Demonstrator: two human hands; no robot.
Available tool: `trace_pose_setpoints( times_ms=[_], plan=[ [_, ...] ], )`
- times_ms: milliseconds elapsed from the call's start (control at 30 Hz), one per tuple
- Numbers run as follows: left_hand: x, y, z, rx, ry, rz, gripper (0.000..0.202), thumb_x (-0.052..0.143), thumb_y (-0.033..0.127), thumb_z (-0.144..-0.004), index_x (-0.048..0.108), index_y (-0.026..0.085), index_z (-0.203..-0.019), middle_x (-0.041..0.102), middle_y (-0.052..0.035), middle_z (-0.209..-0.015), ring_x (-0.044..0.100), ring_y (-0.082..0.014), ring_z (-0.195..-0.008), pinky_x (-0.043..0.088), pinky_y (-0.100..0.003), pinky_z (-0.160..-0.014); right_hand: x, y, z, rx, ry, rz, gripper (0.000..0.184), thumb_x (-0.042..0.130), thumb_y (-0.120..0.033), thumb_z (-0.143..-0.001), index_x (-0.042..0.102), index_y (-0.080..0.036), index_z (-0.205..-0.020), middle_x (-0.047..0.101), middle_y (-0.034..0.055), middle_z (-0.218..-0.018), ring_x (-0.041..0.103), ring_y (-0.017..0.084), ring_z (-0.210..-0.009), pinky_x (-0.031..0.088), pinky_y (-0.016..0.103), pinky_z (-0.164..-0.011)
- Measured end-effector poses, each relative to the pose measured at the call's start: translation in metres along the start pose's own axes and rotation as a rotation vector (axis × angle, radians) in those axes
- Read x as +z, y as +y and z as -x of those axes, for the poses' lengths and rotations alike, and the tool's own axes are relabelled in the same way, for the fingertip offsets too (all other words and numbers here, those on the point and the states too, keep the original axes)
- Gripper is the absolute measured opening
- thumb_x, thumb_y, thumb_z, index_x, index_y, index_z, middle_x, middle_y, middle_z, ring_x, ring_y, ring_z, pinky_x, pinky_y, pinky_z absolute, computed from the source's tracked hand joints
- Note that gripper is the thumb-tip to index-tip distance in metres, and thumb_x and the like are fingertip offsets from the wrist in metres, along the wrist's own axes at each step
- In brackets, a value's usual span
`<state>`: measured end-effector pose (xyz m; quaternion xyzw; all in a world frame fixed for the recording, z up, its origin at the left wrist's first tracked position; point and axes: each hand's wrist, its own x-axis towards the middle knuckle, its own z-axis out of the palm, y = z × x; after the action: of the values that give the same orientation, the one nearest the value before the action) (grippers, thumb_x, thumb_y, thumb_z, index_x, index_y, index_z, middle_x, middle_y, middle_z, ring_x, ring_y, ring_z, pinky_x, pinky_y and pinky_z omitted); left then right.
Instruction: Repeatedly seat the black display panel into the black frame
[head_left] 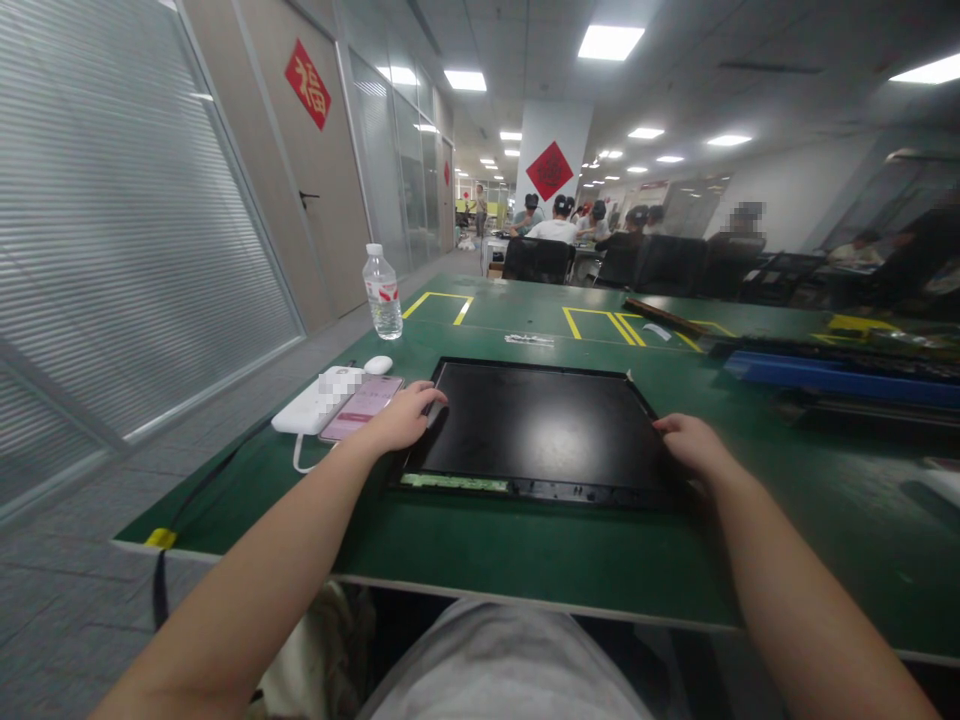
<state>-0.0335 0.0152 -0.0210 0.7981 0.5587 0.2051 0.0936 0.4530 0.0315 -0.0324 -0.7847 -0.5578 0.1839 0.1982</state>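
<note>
A black flat display panel (536, 420) lies face up on the green table in front of me. Along its near edge runs a pale green strip (454, 482) on the left half. My left hand (409, 415) grips the panel's left edge, thumb over the rim. At the opposite edge, my right hand (694, 447) has its thumb on the frame and its other fingers curled at the side, partly hidden. A small pale tab (629, 376) sticks up at the far right corner of the panel.
Left of the panel are a phone (361, 408), a white power bank (319, 398) with a cable, a white oval case (377, 365) and a water bottle (383, 295). To the right lie long blue (817, 372) and dark strips. Yellow tape (442, 296) marks the table (480, 545). People sit beyond.
</note>
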Motion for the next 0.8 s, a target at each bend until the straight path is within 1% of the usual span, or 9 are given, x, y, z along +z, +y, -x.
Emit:
trace_pose_setpoints(
  times_ms=[67,100,233,333,500,600,700,800],
  plan=[
    [0.0026,-0.0016,-0.0007,-0.034,0.034,-0.001,0.062,0.045,0.003,-0.066,0.063,0.013,-0.125,0.05,-0.0151,-0.143,0.044,-0.0293,-0.137,0.032,-0.043,-0.116,0.0002,0.0003,-0.0004,-0.008,0.014,0.014,0.046,0.056,-0.004,-0.069,0.074,-0.015,-0.109,0.073,0.0116,-0.107,0.069,0.023,-0.093,0.051,0.028,-0.08],
    [0.0036,-0.0021,-0.001,-0.049,0.04,-0.006,0.064,0.046,0.004,-0.066,0.062,0.011,-0.127,0.05,-0.0158,-0.143,0.043,-0.0293,-0.138,0.032,-0.043,-0.117,0.0003,0.0005,-0.0006,-0.01,0.019,0.02,0.045,0.056,-0.004,-0.069,0.074,-0.015,-0.109,0.073,0.0116,-0.106,0.069,0.023,-0.093,0.051,0.028,-0.08],
    [0.0047,-0.0011,-0.0015,-0.079,0.033,-0.016,0.061,0.045,0.004,-0.069,0.061,0.011,-0.128,0.06,-0.0154,-0.134,0.052,-0.0285,-0.13,0.037,-0.043,-0.113,0.0008,0.0014,-0.0013,-0.014,0.004,0.025,0.043,0.056,-0.006,-0.07,0.074,-0.015,-0.108,0.074,0.0115,-0.1,0.069,0.023,-0.089,0.051,0.029,-0.079],
    [0.0046,0.0007,-0.0016,-0.105,0.023,-0.011,0.06,0.044,0.003,-0.07,0.063,0.014,-0.127,0.064,-0.0127,-0.132,0.057,-0.0271,-0.125,0.04,-0.041,-0.11,0.0011,0.0019,-0.0014,-0.027,0.012,0.026,0.043,0.057,-0.006,-0.069,0.074,-0.015,-0.107,0.075,0.0115,-0.096,0.069,0.023,-0.086,0.052,0.029,-0.079],
    [0.0055,0.0012,-0.0028,-0.153,-0.021,-0.01,0.062,0.042,0.0,-0.071,0.066,0.015,-0.126,0.065,-0.0109,-0.134,0.055,-0.0251,-0.129,0.038,-0.038,-0.112,0.0006,0.0009,-0.0011,-0.021,0.011,0.037,0.046,0.055,-0.005,-0.069,0.073,-0.015,-0.109,0.074,0.0116,-0.103,0.069,0.023,-0.089,0.051,0.029,-0.079],
    [0.005,0.0013,-0.0027,-0.182,-0.011,0.061,0.061,0.043,0.0,-0.07,0.068,0.017,-0.123,0.065,-0.0089,-0.134,0.055,-0.0238,-0.129,0.039,-0.036,-0.111,0.001,0.0017,-0.0023,-0.027,0.006,0.052,0.044,0.054,-0.005,-0.07,0.073,-0.015,-0.109,0.073,0.0113,-0.106,0.068,0.023,-0.092,0.05,0.027,-0.078],
    [0.0036,0.003,-0.0009,-0.225,0.019,0.165,0.06,0.045,0.0,-0.069,0.07,0.02,-0.119,0.068,-0.0071,-0.13,0.06,-0.0248,-0.122,0.045,-0.036,-0.105,0.0026,0.0045,-0.0041,-0.041,0.008,0.037,0.04,0.055,-0.005,-0.071,0.073,-0.015,-0.106,0.074,0.0109,-0.104,0.069,0.022,-0.091,0.05,0.026,-0.077],
    [0.0018,0.0053,0.0012,-0.262,0.059,0.282,0.061,0.046,0.0,-0.065,0.072,0.02,-0.116,0.071,-0.0068,-0.123,0.064,-0.0258,-0.114,0.049,-0.037,-0.099,0.0035,0.0065,-0.0052,-0.058,0.02,0.007,0.037,0.055,-0.005,-0.071,0.073,-0.016,-0.1,0.075,0.0099,-0.099,0.069,0.022,-0.089,0.05,0.026,-0.076]
  ],
)
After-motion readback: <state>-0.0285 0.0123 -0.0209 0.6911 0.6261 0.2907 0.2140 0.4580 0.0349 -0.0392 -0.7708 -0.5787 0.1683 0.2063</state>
